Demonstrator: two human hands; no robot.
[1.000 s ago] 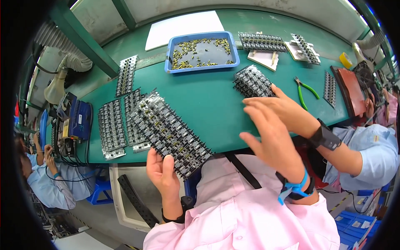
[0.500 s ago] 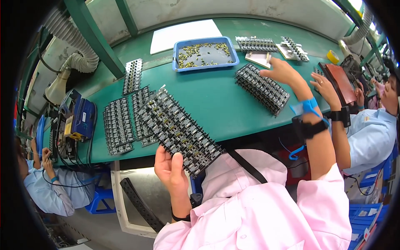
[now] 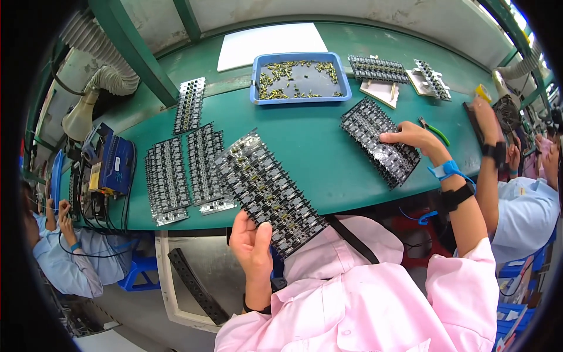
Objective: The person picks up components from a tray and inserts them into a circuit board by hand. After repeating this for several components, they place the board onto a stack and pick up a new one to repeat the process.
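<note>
My left hand point(image 3: 253, 243) grips the lower left edge of a dark circuit board panel point(image 3: 272, 196), thumb on top. Rows of small components cover the panel, which slants over the table's front edge. To the right, my right hand point(image 3: 410, 139) has its thumb and curled fingers on the upper part of another circuit board panel point(image 3: 378, 144). That one lies on or just above a stack, and its underside is hidden. Left of the held panel, more panels lie in two overlapping groups, a left group point(image 3: 168, 179) and a nearer one point(image 3: 205, 164).
A blue tray point(image 3: 256, 79) of small brass-coloured parts stands at the back. Green-handled cutters point(image 3: 437, 134) lie right of my right hand. Panels on white blocks point(image 3: 380, 91) sit behind. A co-worker's hand point(image 3: 484, 117) is at right; a blue machine point(image 3: 114, 161) is at left.
My right hand has come down from above the right stack onto its panel, whose position has shifted. The green-handled cutters now show. The co-worker's hand has moved away toward the back right.
</note>
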